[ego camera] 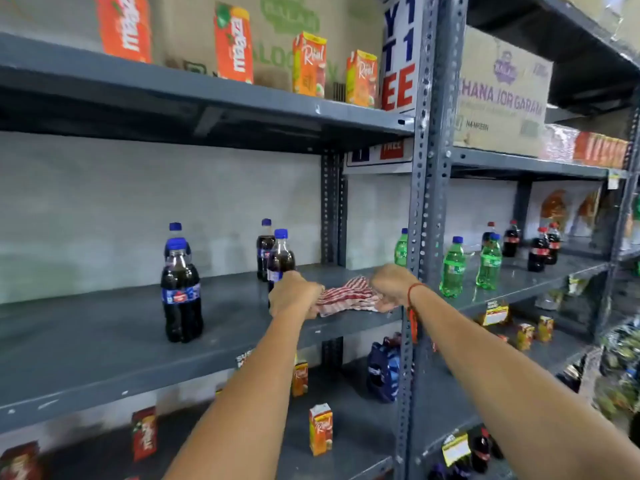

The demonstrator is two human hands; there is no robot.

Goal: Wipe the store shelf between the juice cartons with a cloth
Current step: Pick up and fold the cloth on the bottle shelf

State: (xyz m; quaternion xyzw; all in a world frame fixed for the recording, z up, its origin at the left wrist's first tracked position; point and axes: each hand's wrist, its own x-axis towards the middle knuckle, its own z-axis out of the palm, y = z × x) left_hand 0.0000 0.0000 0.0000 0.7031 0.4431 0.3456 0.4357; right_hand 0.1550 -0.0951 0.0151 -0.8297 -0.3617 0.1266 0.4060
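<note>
two hands meet on one cloth (348,296), a red-and-white striped rag lying bunched on the middle shelf (104,344) just right of centre frame. the left hand (294,295) is curled shut over the cloth's left end, and the right hand (389,287), a red thread at its wrist, is closed over the right end. likely they hold it between them to gather or fold it into a pad before wiping; that is a guess from the pose.

this shelf carries cola bottles, not cartons: two stand one behind the other at left centre (181,289), and two more sit just behind the left hand (277,254), close enough to be knocked. the spaces between them give room for the cloth to pass.

four juice cartons (309,64) stand spaced apart along the top shelf (207,88) in the upper part of the frame, two orange ones to the left and two yellow ones to the right. smaller cartons (320,429) dot the bottom shelf at lower frame; at least four show there, some blurred. which shelf gets wiped next i cannot tell.

to the right of the grey upright (429,168), three green bottles (453,268) show.
</note>
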